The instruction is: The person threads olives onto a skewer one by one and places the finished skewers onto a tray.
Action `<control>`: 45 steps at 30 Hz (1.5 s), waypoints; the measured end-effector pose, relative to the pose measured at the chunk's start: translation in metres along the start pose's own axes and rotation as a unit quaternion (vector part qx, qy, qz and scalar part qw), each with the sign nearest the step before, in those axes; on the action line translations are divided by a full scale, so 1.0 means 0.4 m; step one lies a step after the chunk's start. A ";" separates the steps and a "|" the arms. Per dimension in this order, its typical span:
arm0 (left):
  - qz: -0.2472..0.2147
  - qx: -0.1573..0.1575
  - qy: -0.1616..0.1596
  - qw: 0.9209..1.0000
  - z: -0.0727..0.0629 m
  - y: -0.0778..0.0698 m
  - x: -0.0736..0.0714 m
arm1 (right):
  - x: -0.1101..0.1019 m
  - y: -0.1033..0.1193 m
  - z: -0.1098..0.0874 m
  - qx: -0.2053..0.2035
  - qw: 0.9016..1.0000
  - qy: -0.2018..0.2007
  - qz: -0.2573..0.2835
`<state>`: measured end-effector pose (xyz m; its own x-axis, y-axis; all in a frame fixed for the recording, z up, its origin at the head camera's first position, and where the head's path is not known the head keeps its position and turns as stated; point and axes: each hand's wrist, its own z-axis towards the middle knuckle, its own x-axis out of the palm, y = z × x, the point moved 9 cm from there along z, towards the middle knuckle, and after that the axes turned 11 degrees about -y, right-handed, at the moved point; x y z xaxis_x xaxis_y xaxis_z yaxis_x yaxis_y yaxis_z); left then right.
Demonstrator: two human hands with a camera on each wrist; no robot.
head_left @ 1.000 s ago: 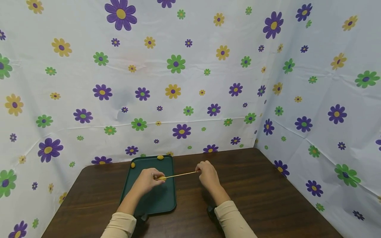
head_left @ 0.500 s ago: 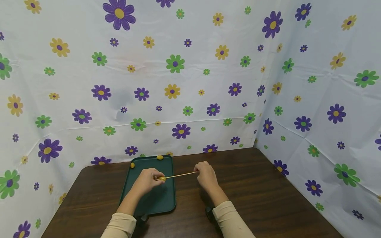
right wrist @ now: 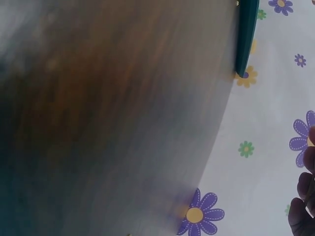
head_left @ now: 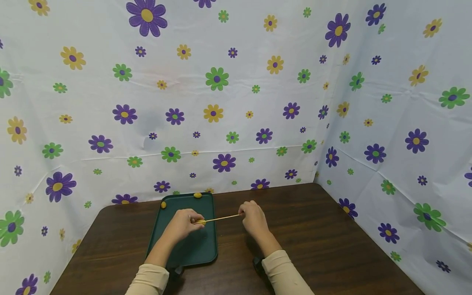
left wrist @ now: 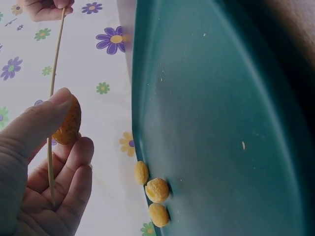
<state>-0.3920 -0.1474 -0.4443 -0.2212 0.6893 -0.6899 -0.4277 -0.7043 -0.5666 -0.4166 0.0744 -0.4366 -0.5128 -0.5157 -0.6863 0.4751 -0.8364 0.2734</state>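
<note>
My left hand (head_left: 183,223) pinches a small wrinkled yellow-brown ball (left wrist: 72,120), perhaps a food piece, between thumb and fingers above the tray. A thin wooden skewer (head_left: 223,218) runs from my right hand (head_left: 253,219) to the ball, and its pointed end shows below, over the left palm. Whether it goes through the ball or past its side is hidden by the thumb. The right fingers grip the skewer's other end, out over the table. Only dark fingertips (right wrist: 306,189) of that hand show in the right wrist view.
The dark green tray (head_left: 188,254) lies on the brown wooden table (head_left: 313,246). Several more yellow balls (left wrist: 157,190) sit along the tray's far rim and corner. White flower-printed cloth (head_left: 243,98) walls the table at the back and right.
My right hand has shifted slightly left, toward the left hand, so less of the skewer shows between them. The left hand and the ball have hardly moved.
</note>
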 end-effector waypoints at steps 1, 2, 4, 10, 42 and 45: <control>-0.001 -0.001 0.000 1.000 0.000 0.000 0.000 | 0.001 0.001 0.000 -0.002 1.000 0.001 -0.003; -0.001 -0.002 0.001 1.000 0.000 0.000 0.000 | 0.001 0.003 0.001 -0.004 1.000 0.000 -0.004; 0.000 -0.004 0.001 1.000 0.000 0.001 0.000 | 0.001 0.007 0.002 -0.008 1.000 -0.001 -0.008; -0.001 -0.001 0.001 1.000 0.000 -0.001 0.000 | -0.002 0.018 0.004 -0.012 1.000 -0.002 -0.016; -0.001 0.007 0.000 1.000 -0.003 -0.013 0.006 | 0.013 0.034 -0.006 0.009 1.000 0.025 -0.012; 0.001 0.013 -0.001 1.000 -0.005 -0.018 0.004 | 0.014 0.038 -0.008 0.010 0.999 0.029 -0.018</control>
<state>-0.3876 -0.1415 -0.4422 -0.2241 0.6877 -0.6906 -0.4490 -0.7018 -0.5531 -0.4098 0.0593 -0.4384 -0.4869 -0.4748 -0.7331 0.4434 -0.8575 0.2609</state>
